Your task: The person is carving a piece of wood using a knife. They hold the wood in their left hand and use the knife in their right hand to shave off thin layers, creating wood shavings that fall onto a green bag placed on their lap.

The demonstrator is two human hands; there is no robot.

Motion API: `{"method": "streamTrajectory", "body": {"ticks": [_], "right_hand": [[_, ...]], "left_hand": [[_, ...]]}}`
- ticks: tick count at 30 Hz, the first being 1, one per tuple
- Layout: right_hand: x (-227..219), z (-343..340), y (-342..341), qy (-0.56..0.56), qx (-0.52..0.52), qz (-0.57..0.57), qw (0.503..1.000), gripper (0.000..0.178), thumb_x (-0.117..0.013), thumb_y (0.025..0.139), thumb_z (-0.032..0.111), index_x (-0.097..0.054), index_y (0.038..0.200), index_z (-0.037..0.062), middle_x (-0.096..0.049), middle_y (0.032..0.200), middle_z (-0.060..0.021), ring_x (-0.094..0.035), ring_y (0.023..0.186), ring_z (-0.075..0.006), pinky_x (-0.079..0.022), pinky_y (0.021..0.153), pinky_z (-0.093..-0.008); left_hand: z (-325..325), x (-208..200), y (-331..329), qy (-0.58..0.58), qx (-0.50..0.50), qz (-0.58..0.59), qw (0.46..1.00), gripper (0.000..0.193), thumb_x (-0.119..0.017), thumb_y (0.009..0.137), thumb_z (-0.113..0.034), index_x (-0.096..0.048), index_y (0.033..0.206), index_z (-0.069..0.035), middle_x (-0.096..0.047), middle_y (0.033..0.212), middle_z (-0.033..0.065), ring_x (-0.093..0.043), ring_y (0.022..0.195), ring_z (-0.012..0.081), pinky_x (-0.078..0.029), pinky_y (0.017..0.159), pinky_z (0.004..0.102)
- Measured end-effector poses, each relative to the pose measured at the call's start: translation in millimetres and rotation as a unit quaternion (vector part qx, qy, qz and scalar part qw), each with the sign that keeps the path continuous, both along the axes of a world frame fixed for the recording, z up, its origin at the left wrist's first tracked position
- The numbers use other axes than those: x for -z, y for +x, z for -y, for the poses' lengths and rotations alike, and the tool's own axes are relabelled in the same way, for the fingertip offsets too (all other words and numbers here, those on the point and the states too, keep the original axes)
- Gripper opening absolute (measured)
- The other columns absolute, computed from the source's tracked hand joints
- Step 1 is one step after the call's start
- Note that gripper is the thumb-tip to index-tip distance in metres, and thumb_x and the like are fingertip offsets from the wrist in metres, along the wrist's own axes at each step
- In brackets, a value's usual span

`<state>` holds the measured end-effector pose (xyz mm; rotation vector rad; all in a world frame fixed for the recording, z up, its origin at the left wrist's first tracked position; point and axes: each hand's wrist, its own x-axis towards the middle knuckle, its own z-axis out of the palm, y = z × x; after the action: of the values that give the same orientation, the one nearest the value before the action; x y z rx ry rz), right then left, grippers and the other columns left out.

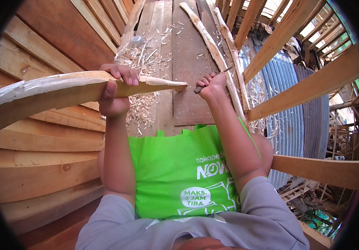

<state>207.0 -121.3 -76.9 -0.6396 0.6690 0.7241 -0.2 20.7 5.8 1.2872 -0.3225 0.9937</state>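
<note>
My left hand [115,89] grips a long pale wooden piece [50,89] that runs from the left edge to a tapered tip near the middle. Its upper face is freshly carved and rough. My right hand [213,85] is closed around a thin knife [217,77], its dark handle end pointing left and its blade pointing up-right. The knife sits just right of the wood's tip, not touching it. A bright green cloth bag [179,171] with white print lies over my lap between my forearms.
Wood shavings [144,58] litter the plank floor [188,62]. Two long carved sticks [217,50] lie on the floor ahead. Stacked planks [42,146] rise at the left. A slatted wooden railing [308,87] and corrugated metal sheet [287,112] stand at the right.
</note>
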Motion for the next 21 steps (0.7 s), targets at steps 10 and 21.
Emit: {"method": "streamTrajectory", "body": {"ticks": [10, 21], "right_hand": [[-22.0, -17.2, -35.5, -0.161, -0.382, 0.388, 0.823, 0.045, -0.042, 0.097, 0.053, -0.044, 0.075, 0.0137, -0.033, 0.055, 0.0056, -0.024, 0.042, -0.0066, -0.02, 0.04, -0.0238], [-0.1, -10.6, -53.8, -0.294, -0.538, 0.389, 0.688, 0.032, -0.039, 0.095, 0.032, -0.05, 0.08, 0.0054, -0.044, 0.06, -0.0025, -0.039, 0.047, -0.0137, -0.031, 0.042, -0.0352]], "left_hand": [[0.7, -0.3, -0.8, -0.001, -0.003, -0.005, 1.0, 0.028, -0.055, 0.09, -0.034, -0.043, 0.094, -0.009, -0.047, 0.077, 0.0076, -0.047, 0.073, 0.0201, -0.039, 0.075, 0.0375], [1.1, 2.3, 0.2, -0.006, -0.004, 0.002, 1.0, 0.028, -0.056, 0.088, -0.034, -0.043, 0.094, -0.009, -0.047, 0.077, 0.0069, -0.047, 0.072, 0.0195, -0.038, 0.074, 0.0372]]}}
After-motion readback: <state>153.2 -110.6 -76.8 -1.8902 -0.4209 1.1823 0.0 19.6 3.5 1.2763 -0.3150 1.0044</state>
